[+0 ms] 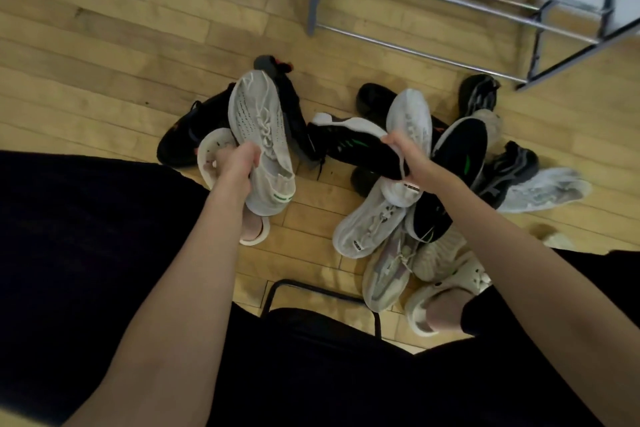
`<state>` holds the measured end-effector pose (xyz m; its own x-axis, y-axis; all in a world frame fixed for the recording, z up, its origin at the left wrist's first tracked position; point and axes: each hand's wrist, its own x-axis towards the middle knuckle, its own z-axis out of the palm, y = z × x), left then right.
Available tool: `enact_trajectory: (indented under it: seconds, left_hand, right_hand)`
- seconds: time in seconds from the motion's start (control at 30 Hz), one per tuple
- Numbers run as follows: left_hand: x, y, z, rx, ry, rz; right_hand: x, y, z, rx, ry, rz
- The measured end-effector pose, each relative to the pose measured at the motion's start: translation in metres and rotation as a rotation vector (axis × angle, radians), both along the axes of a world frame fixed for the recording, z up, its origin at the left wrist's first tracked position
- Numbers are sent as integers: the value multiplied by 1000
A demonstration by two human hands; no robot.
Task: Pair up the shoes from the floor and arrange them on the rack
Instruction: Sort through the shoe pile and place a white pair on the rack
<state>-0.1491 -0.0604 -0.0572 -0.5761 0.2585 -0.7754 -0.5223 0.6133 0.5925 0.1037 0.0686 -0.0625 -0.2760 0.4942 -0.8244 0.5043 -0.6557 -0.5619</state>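
Observation:
My left hand (239, 159) grips a light grey knit sneaker (259, 135) by its side, toe pointing away from me, held above the floor. My right hand (405, 152) is closed on a second light grey sneaker (410, 118) at its collar, lifted over the shoe pile. Below and around it lie a black sneaker with green marks (349, 146), another black one (460, 146), and a pale grey sneaker (370, 225) on the wooden floor. The metal shoe rack (450, 0) stands at the top right with nothing on its visible bars.
Black shoes (187, 135) lie left of the held sneaker, with a white slipper sole (213, 152) behind my left hand. More pale and dark shoes (543, 189) spread to the right. My own feet wear light footwear (446, 291). A black chair frame (322, 298) is beneath me.

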Motion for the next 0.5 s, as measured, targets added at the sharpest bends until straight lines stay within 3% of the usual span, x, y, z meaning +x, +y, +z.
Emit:
enact_trajectory:
  seconds: [0.2, 0.33, 0.4, 0.5]
  left_hand:
    - [15, 7, 14, 49, 0, -210]
    - [21, 7, 13, 81, 1, -263]
    - [26, 8, 14, 97, 0, -271]
    - [32, 9, 18, 90, 5, -293]
  right_hand:
    - [23, 12, 22, -174, -83, 340]
    - [18, 13, 28, -270, -124, 422]
    - [13, 14, 32, -247, -147, 371]
    - [4, 17, 33, -178, -110, 56]
